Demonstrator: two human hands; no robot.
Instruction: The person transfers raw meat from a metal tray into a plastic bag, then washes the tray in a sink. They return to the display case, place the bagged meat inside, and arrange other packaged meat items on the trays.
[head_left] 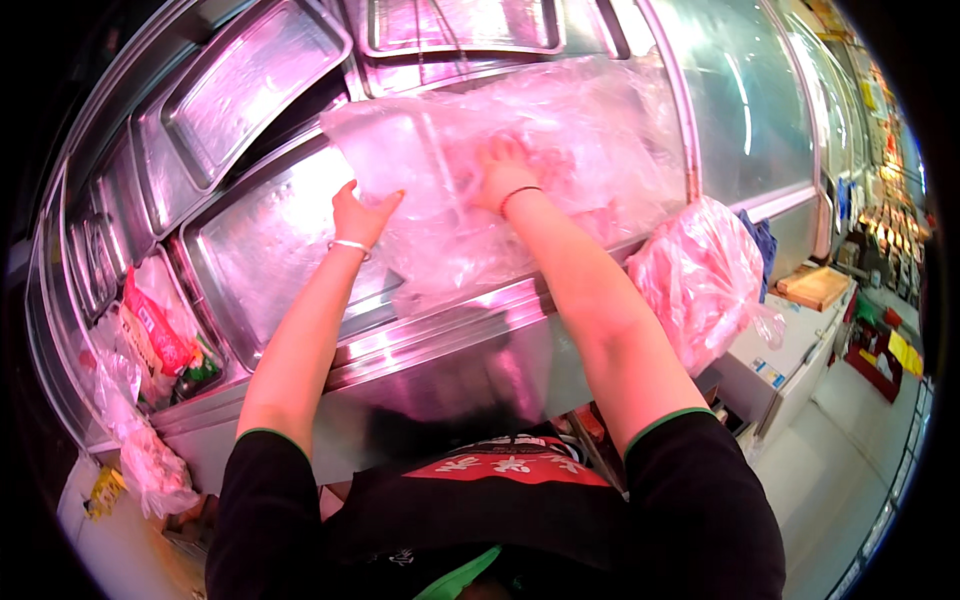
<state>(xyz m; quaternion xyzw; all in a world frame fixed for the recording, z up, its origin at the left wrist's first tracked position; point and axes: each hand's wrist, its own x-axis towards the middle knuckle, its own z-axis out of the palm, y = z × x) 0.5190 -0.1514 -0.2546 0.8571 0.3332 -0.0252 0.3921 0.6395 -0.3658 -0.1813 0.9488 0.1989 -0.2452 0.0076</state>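
Observation:
A large sheet of clear plastic [600,120], wrinkled and tinted pink by the light, lies across the right part of a metal display counter. My right hand [508,178] rests on it near the middle, fingers spread, their tips pale and blending into the plastic. At the sheet's left edge is my left hand [364,215], thumb and forefinger apart; its other fingers are hard to make out. Below and left of that hand lies a shallow metal tray [265,245], partly covered by the plastic. Pinkish shapes show faintly through the sheet, too blurred to name.
More metal trays [240,95] lean or lie along the back. A full pink-looking plastic bag [700,270] hangs at the counter's right end. Packets and bags [155,330] crowd the left end. The counter's metal front ledge [450,335] runs before me. A white cabinet [785,345] stands right.

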